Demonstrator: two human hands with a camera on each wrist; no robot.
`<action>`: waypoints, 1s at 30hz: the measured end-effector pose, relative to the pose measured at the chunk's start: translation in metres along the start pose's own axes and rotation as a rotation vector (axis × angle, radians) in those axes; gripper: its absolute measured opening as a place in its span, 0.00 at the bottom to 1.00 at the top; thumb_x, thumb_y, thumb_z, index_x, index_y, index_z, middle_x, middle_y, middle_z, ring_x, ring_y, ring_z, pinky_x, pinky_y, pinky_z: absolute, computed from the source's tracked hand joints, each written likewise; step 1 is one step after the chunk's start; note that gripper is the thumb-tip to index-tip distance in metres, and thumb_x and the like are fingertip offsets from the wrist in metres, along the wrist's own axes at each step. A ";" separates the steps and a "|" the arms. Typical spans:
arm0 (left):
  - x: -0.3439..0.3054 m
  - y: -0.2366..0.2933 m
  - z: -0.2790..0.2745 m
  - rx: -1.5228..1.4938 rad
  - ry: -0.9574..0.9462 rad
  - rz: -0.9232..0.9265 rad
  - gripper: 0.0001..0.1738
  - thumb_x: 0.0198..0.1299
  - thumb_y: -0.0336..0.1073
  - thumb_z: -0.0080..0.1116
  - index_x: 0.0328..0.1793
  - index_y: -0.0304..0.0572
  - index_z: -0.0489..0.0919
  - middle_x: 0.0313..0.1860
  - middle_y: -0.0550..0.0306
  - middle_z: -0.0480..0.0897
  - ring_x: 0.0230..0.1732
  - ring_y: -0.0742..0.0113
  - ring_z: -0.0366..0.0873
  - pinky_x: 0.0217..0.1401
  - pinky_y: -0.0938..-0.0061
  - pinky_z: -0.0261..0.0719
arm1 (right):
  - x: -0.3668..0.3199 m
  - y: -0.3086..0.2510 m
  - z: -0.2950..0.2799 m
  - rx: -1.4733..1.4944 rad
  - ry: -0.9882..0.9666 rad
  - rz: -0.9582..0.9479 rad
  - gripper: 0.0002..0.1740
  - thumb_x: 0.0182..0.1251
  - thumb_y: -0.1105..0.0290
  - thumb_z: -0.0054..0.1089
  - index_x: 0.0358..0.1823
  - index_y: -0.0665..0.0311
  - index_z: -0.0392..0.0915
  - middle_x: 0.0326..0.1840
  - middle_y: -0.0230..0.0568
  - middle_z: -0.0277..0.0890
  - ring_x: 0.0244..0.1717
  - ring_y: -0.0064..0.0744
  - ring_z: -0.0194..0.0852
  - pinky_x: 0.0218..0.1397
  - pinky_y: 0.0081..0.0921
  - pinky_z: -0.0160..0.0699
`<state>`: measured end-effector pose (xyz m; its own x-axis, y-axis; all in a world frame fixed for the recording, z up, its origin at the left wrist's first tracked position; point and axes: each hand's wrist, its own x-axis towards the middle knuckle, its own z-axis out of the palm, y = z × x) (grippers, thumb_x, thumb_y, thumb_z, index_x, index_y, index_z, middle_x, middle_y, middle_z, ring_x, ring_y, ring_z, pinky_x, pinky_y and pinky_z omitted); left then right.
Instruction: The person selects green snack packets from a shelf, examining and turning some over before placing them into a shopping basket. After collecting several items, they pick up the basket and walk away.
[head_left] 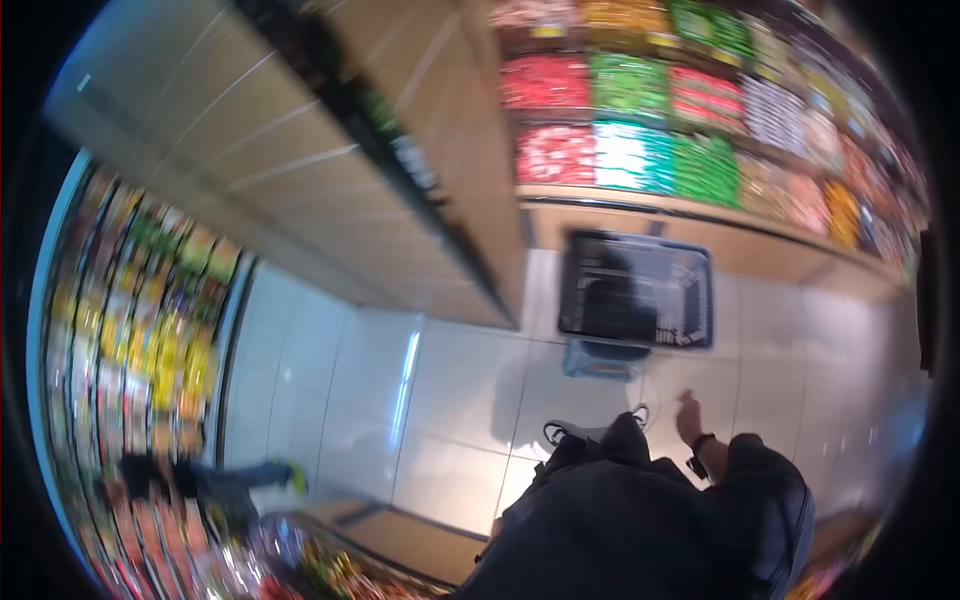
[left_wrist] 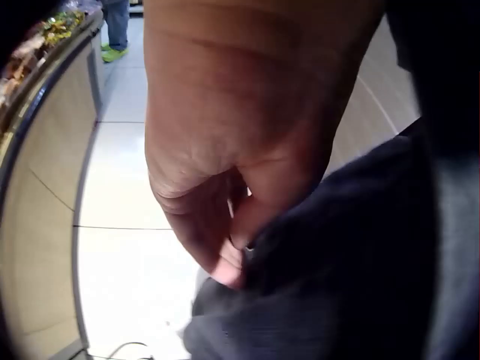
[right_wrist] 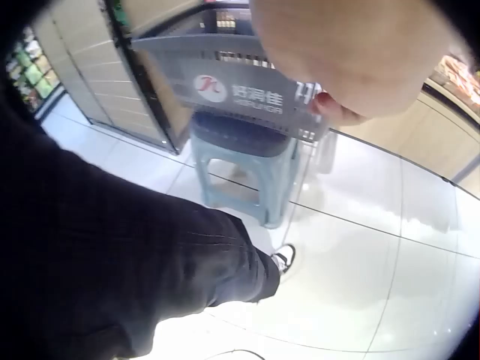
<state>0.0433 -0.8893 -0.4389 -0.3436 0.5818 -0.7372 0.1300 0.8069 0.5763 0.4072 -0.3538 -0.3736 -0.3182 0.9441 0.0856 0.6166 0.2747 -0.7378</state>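
Observation:
My left hand (left_wrist: pixel 240 120) hangs beside dark trousers (left_wrist: pixel 315 300) in the left wrist view, fingers loosely curled and no object seen in them. In the head view it is mostly hidden by the dark clothing. The right hand (head_left: pixel 688 418) hangs at my right side, below and apart from a grey shopping basket (head_left: pixel 690 290). From the right wrist, that hand (right_wrist: pixel 352 64) overlaps the basket (right_wrist: pixel 176 67) in the picture; its fingers are mostly hidden and nothing shows in them. The basket rests on a blue plastic stool (right_wrist: pixel 262 180), also seen from above (head_left: pixel 600 362).
Bins of colourful packets (head_left: pixel 630 85) line the shelf behind the basket. A tall wooden panel (head_left: pixel 330 190) stands left of it. Packed shelves (head_left: pixel 150 320) and another person's leg (head_left: pixel 245 475) are at far left. Below lies a tiled floor (head_left: pixel 460 380).

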 end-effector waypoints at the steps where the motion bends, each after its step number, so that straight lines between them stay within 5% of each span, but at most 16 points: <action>1: 0.005 0.002 -0.011 0.014 -0.042 0.043 0.20 0.67 0.51 0.63 0.37 0.40 0.86 0.30 0.48 0.85 0.39 0.65 0.83 0.42 0.67 0.80 | -0.025 -0.013 -0.017 -0.248 -0.217 -0.089 0.11 0.75 0.71 0.44 0.42 0.68 0.76 0.30 0.46 0.78 0.34 0.51 0.77 0.42 0.45 0.76; 2: 0.001 0.004 -0.016 0.011 -0.076 0.073 0.20 0.67 0.51 0.63 0.37 0.39 0.85 0.30 0.48 0.85 0.38 0.65 0.83 0.42 0.67 0.80 | -0.031 -0.112 -0.051 -0.196 -0.493 -0.265 0.13 0.69 0.75 0.44 0.41 0.66 0.80 0.35 0.55 0.81 0.40 0.58 0.79 0.45 0.50 0.76; 4: -0.017 0.014 -0.008 -0.036 -0.119 0.107 0.21 0.68 0.52 0.62 0.37 0.39 0.85 0.29 0.48 0.84 0.38 0.66 0.82 0.41 0.67 0.79 | -0.064 -0.127 -0.041 -0.370 -0.810 -0.152 0.16 0.70 0.63 0.53 0.34 0.67 0.83 0.34 0.58 0.82 0.35 0.56 0.83 0.40 0.49 0.79; 6: -0.031 0.025 -0.038 -0.107 -0.138 0.126 0.21 0.69 0.52 0.61 0.37 0.38 0.84 0.28 0.48 0.83 0.37 0.66 0.81 0.41 0.67 0.78 | -0.107 -0.143 -0.054 -0.209 -0.844 0.031 0.21 0.71 0.52 0.53 0.40 0.65 0.84 0.38 0.58 0.84 0.42 0.56 0.84 0.45 0.46 0.80; 7: -0.050 0.027 -0.053 -0.139 -0.140 0.115 0.22 0.69 0.52 0.61 0.38 0.38 0.83 0.28 0.49 0.83 0.37 0.66 0.80 0.40 0.67 0.78 | -0.118 -0.162 -0.074 -0.119 -0.927 0.304 0.37 0.73 0.36 0.52 0.56 0.68 0.79 0.51 0.56 0.84 0.51 0.51 0.84 0.55 0.43 0.79; 9: -0.101 0.021 -0.077 -0.228 -0.152 0.108 0.22 0.70 0.52 0.60 0.38 0.38 0.83 0.27 0.49 0.82 0.36 0.66 0.79 0.40 0.67 0.77 | -0.173 -0.110 -0.065 0.074 -0.951 0.341 0.45 0.71 0.31 0.51 0.60 0.73 0.76 0.54 0.54 0.82 0.56 0.45 0.81 0.58 0.39 0.78; 10: -0.115 0.056 -0.085 -0.276 -0.156 0.105 0.22 0.70 0.52 0.60 0.38 0.38 0.82 0.27 0.49 0.81 0.36 0.66 0.79 0.40 0.67 0.77 | -0.171 -0.163 -0.094 0.146 -0.914 0.573 0.46 0.71 0.30 0.51 0.60 0.74 0.75 0.54 0.54 0.82 0.56 0.43 0.81 0.58 0.38 0.77; 11: -0.112 0.159 -0.077 -0.326 -0.157 0.098 0.23 0.70 0.52 0.59 0.38 0.37 0.82 0.27 0.49 0.81 0.35 0.67 0.78 0.39 0.67 0.77 | -0.166 -0.228 -0.127 0.215 -0.873 0.803 0.47 0.70 0.29 0.50 0.60 0.75 0.75 0.55 0.54 0.82 0.57 0.42 0.80 0.58 0.37 0.77; 12: -0.140 0.173 -0.090 -0.378 -0.154 0.085 0.23 0.71 0.53 0.59 0.38 0.37 0.81 0.26 0.49 0.80 0.35 0.67 0.78 0.39 0.67 0.76 | -0.188 -0.201 -0.118 0.169 -0.928 0.863 0.47 0.70 0.30 0.51 0.57 0.75 0.77 0.51 0.54 0.84 0.55 0.41 0.82 0.57 0.38 0.78; 13: -0.164 0.199 -0.089 -0.430 -0.147 0.078 0.23 0.71 0.53 0.59 0.38 0.37 0.81 0.26 0.49 0.80 0.35 0.67 0.77 0.39 0.67 0.76 | -0.206 -0.197 -0.119 0.127 -0.991 0.749 0.44 0.70 0.31 0.54 0.53 0.75 0.81 0.44 0.51 0.86 0.49 0.41 0.84 0.55 0.38 0.80; 17: -0.167 0.206 -0.085 0.028 0.107 0.192 0.23 0.75 0.50 0.54 0.37 0.35 0.73 0.23 0.48 0.73 0.28 0.64 0.67 0.34 0.62 0.70 | -0.315 -0.164 -0.064 -0.038 -0.521 0.537 0.29 0.70 0.41 0.60 0.42 0.66 0.82 0.37 0.55 0.85 0.40 0.51 0.84 0.46 0.42 0.80; 19: -0.160 0.175 -0.087 0.053 0.180 0.302 0.22 0.75 0.47 0.54 0.35 0.35 0.70 0.23 0.43 0.72 0.26 0.59 0.69 0.31 0.58 0.69 | -0.309 -0.225 -0.084 0.093 -0.397 0.535 0.23 0.73 0.52 0.60 0.36 0.68 0.74 0.29 0.58 0.80 0.34 0.58 0.81 0.39 0.49 0.75; 22: -0.149 0.140 -0.084 0.060 0.188 0.313 0.20 0.74 0.46 0.55 0.35 0.35 0.72 0.23 0.42 0.76 0.26 0.58 0.73 0.31 0.57 0.70 | -0.315 -0.239 -0.092 0.159 -0.359 0.518 0.20 0.75 0.56 0.58 0.38 0.70 0.74 0.32 0.59 0.81 0.35 0.58 0.81 0.40 0.47 0.75; 25: -0.141 0.130 -0.090 0.053 0.139 0.325 0.20 0.74 0.45 0.56 0.36 0.34 0.75 0.25 0.41 0.79 0.26 0.58 0.77 0.32 0.58 0.72 | -0.329 -0.224 -0.072 0.156 -0.410 0.492 0.18 0.77 0.58 0.57 0.40 0.70 0.75 0.35 0.59 0.82 0.36 0.54 0.82 0.42 0.46 0.77; 27: -0.134 0.127 -0.093 0.022 0.120 0.332 0.20 0.74 0.45 0.55 0.36 0.33 0.77 0.27 0.41 0.81 0.26 0.58 0.78 0.33 0.59 0.73 | -0.332 -0.221 -0.064 0.126 -0.464 0.561 0.21 0.75 0.53 0.60 0.38 0.68 0.76 0.31 0.51 0.80 0.34 0.34 0.74 0.39 0.40 0.74; 30: -0.105 0.102 -0.121 0.237 -0.050 0.490 0.18 0.74 0.43 0.55 0.43 0.32 0.81 0.31 0.37 0.83 0.34 0.56 0.83 0.40 0.62 0.78 | -0.317 -0.243 -0.046 0.153 -0.412 0.485 0.20 0.77 0.56 0.58 0.39 0.68 0.77 0.33 0.50 0.82 0.36 0.33 0.75 0.42 0.39 0.76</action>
<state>-0.0196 -0.8803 -0.2600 -0.1466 0.8948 -0.4218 0.4715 0.4381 0.7653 0.3911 -0.7112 -0.1909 -0.2982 0.7988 -0.5224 0.6601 -0.2228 -0.7174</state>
